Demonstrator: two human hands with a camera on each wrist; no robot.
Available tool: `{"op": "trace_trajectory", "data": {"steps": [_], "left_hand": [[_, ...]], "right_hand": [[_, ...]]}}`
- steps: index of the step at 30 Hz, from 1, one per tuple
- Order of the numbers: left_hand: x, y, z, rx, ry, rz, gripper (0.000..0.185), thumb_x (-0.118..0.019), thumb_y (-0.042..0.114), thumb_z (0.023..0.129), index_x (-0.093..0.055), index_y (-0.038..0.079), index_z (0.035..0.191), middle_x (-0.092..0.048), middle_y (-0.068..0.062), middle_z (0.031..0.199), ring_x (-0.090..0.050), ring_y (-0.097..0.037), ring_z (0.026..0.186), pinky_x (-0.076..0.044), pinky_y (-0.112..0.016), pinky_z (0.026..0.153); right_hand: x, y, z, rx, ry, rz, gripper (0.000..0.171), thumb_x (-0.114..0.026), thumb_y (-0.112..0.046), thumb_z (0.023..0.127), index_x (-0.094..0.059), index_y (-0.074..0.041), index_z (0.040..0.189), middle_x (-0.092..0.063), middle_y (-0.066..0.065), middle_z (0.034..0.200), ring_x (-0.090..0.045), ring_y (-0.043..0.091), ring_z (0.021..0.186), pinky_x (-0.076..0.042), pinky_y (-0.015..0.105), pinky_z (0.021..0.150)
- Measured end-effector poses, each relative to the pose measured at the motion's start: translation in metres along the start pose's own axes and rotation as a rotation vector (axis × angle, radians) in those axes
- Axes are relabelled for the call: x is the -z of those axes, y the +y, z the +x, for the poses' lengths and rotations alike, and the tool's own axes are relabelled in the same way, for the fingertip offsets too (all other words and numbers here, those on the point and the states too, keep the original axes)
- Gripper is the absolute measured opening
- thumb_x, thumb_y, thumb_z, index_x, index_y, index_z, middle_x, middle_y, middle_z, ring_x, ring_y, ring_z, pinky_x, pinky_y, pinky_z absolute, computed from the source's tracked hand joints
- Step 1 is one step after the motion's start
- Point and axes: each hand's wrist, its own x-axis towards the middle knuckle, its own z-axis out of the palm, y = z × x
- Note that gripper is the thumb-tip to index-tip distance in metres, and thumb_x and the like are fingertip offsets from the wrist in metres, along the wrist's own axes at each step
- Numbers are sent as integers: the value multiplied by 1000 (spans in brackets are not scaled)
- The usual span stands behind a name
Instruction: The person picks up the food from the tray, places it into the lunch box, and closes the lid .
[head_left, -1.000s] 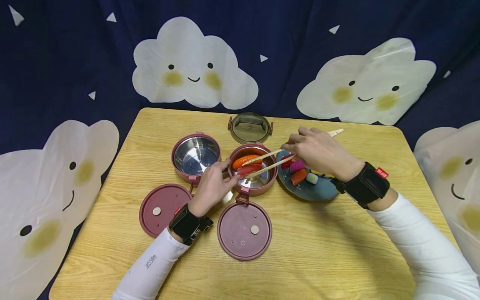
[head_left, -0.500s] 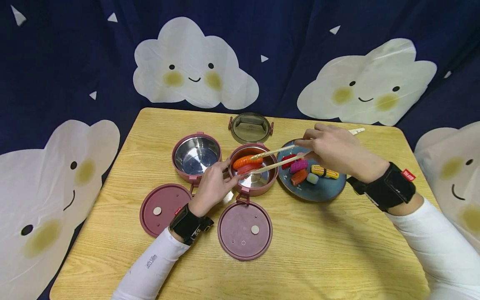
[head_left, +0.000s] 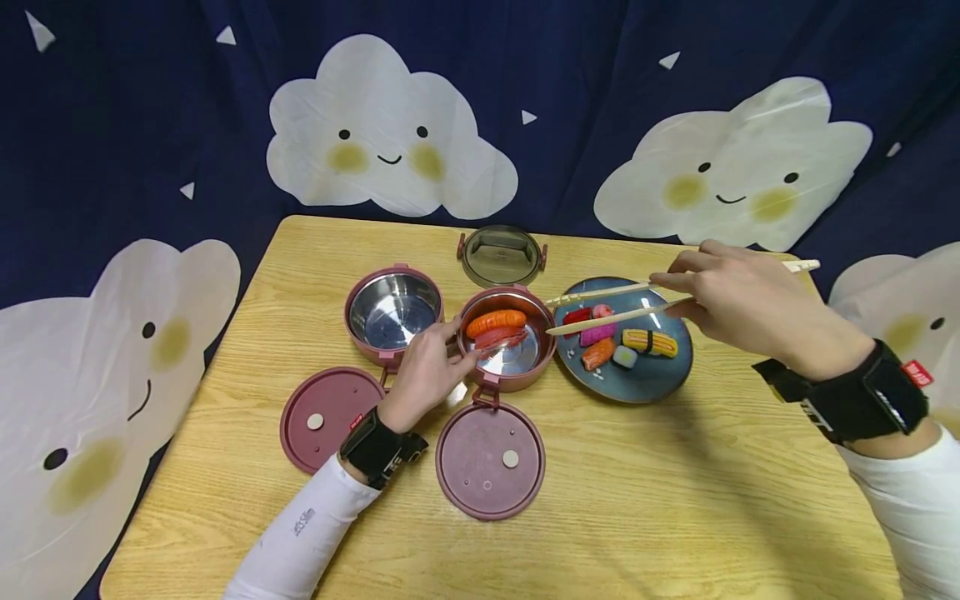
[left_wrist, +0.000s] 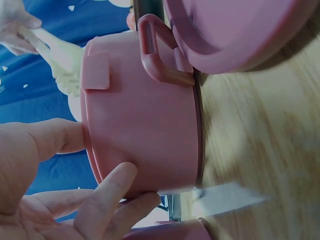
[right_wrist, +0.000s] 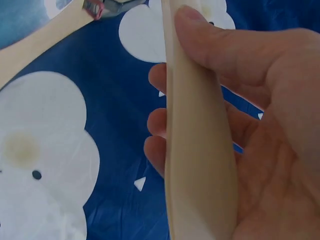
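Note:
My left hand (head_left: 429,371) steadies a pink lunch bowl (head_left: 504,382) with a steel inside, fingers and thumb curved at its rim and wall; the left wrist view shows that wall (left_wrist: 145,120) close up. In the bowl lie an orange toy shrimp sushi (head_left: 497,322) and a red toy sushi piece (head_left: 498,337). My right hand (head_left: 750,304) holds pale tongs (head_left: 611,320), spread, nothing between their tips, which hover by the bowl's right rim. Beneath them, a blue plate (head_left: 622,390) bears several toy sushi pieces, including a yellow one (head_left: 649,342) with a black band.
A second pink steel-lined bowl (head_left: 393,312) stands left of the first. Two round pink lids (head_left: 489,467) lie in front, one before each bowl. A smoky clear lid (head_left: 501,257) with side clips sits at the back. A cloud-printed navy curtain surrounds the wooden table (head_left: 637,500).
The tongs have let go of the red sushi piece, leaving it in the bowl beside the orange one. My right hand has moved right with the tongs. The left hand stays put.

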Motion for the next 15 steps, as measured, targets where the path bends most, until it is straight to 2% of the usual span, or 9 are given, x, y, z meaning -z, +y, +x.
{"op": "trace_trajectory", "data": {"steps": [4,10,15], "left_hand": [[0,0,-1,-6,4,15,62,-80,16,94,-57,-5,148,-68,-25,132,-74,-30,108,-67,-37,85],[0,0,0,-9,6,19,63,-80,17,94,-56,-6,148,-68,-26,133,-73,-30,109,-67,-36,85],[0,0,-1,-10,8,19,62,-80,16,94,-58,-5,147,-68,-25,132,-73,-30,106,-67,-37,83]], "right_hand": [[4,7,-14,-46,-20,0,42,-93,-12,76,-81,-10,116,-75,5,98,-64,22,84,-54,37,60],[5,18,-32,-114,-54,-25,42,-94,-15,75,-82,-11,114,-76,6,98,-64,22,81,-47,29,54],[5,26,-45,-157,-96,-52,41,-94,-15,75,-82,-7,113,-77,8,99,-65,25,84,-51,35,58]]}}
